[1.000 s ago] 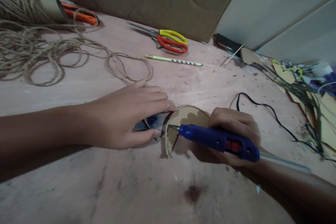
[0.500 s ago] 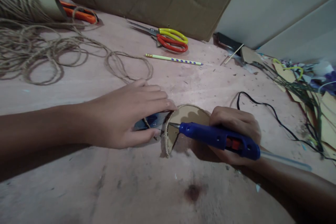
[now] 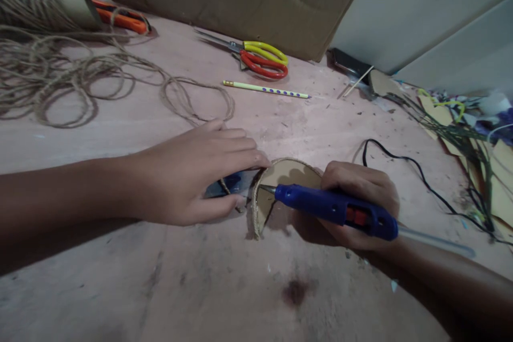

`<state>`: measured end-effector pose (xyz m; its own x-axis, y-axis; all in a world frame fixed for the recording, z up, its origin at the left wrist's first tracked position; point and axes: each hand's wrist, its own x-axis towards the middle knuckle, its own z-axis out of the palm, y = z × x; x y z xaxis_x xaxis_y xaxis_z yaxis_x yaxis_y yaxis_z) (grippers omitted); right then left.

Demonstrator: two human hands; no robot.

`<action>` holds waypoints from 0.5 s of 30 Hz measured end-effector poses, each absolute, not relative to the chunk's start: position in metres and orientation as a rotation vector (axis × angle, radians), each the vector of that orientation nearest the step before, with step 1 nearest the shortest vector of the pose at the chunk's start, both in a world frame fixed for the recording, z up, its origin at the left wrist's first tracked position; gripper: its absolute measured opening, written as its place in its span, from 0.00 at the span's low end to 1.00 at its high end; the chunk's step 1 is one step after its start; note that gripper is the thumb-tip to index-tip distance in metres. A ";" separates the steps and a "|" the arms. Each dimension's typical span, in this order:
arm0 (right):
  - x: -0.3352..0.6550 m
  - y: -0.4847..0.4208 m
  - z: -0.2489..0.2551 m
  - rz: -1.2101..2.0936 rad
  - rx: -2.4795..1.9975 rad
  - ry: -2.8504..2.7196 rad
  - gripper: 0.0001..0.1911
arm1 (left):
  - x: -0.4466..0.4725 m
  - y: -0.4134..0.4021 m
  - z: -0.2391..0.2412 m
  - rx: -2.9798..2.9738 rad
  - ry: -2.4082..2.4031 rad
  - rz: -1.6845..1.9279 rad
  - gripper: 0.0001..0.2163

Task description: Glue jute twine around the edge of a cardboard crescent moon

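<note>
Blue plastic: the glue gun (image 3: pixel 332 208) is pointing leftward over the table (image 3: pixel 200 288), and the right hand (image 3: pixel 360 192) is clamping it, part of that grip hiding behind the gun's body. A clear glue stick (image 3: pixel 438 241) is protruding from the rear, and a red part is showing through the side opening. The metal nozzle (image 3: pixel 267 188) is ending at the left edge of the cardboard piece (image 3: pixel 294 173); from where I am standing, I cannot tell whether it is touching.

The cardboard piece is lying between the two hands, twine edging (image 3: pixel 255 220) running along its curved rim. The left hand (image 3: pixel 192 176) is resting palm down, thumb and forefinger parting, forefinger tip touching the edging. A short twine end (image 3: pixel 225 187) is lying between them. Something blue is showing beneath this hand; I cannot make out what.

Surroundings: loose twine (image 3: pixel 76 83) is sprawling at far left beside a twine roll (image 3: pixel 32 0) and an orange cutter (image 3: pixel 124 18). Scissors (image 3: pixel 243 54) are lying beyond a pencil (image 3: pixel 266 89). A black cord (image 3: pixel 417 168) is curving along the right, near paper scraps (image 3: pixel 503 187). A brown cardboard sheet (image 3: pixel 224 0) is standing behind.
</note>
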<state>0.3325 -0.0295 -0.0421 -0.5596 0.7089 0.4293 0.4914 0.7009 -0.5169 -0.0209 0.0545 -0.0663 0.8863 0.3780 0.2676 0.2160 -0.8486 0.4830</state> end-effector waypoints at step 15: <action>0.334 -0.034 -0.042 0.441 -0.968 -2.271 0.08 | -0.021 0.055 -0.067 2.619 0.435 0.508 0.20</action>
